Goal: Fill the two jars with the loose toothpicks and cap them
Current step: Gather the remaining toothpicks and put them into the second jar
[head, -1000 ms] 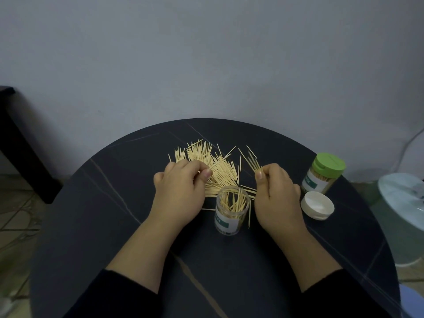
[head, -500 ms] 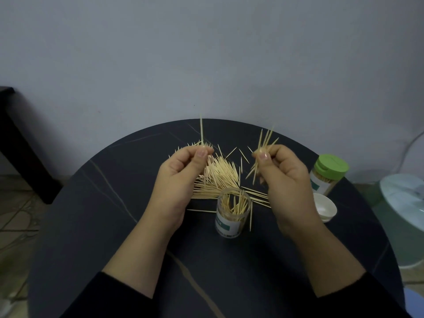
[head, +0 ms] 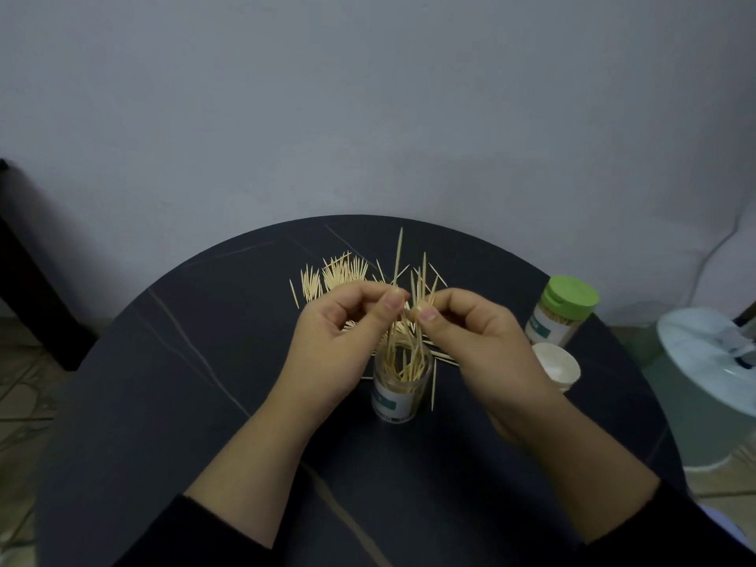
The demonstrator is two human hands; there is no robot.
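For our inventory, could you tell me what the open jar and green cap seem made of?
The open clear jar looks like glossy transparent plastic, possibly glass: toothpicks show through. The round green cap looks like matte moulded plastic: even colour, flap seam.

You see pale yellow toothpicks (head: 339, 272), a green-lidded jar (head: 558, 321) at right, a white cap (head: 557, 365), a black tan-veined table (head: 184, 382).

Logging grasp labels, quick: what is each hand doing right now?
Left hand: pinches toothpicks above the open jar.
Right hand: pinches a toothpick bunch there too.
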